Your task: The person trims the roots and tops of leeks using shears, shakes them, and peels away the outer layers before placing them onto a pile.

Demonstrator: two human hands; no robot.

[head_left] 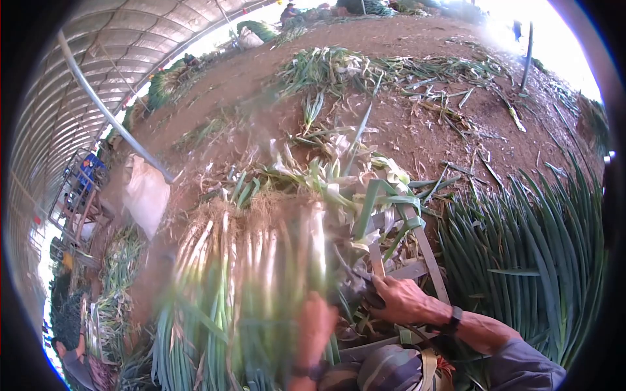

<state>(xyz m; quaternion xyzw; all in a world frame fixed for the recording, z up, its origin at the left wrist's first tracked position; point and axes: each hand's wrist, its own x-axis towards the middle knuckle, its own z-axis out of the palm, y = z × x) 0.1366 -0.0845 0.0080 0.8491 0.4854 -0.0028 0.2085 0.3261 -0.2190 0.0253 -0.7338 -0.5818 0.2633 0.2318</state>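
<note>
My left hand (316,329) is smeared by motion. Its fingers look closed around the lower stem of a thick green onion (317,244), whose white root end points away from me. Beside it on the left lies a row of green onions (225,260) with roots still on and green leaves toward me. My right hand (407,301), with a dark band at the wrist, grips a dark tool (355,279) that juts toward the onion. I cannot tell the tool's kind. Just beyond this hand stands a slatted frame (427,254) with a green strap (378,199).
A heap of long green onion leaves (528,260) fills the right side. Peeled skins (332,173) and leaf scraps litter the brown ground ahead. On the left are a pale sack (145,192), a metal pole (107,111) and another person's arm (81,342). My knee (391,371) is close below.
</note>
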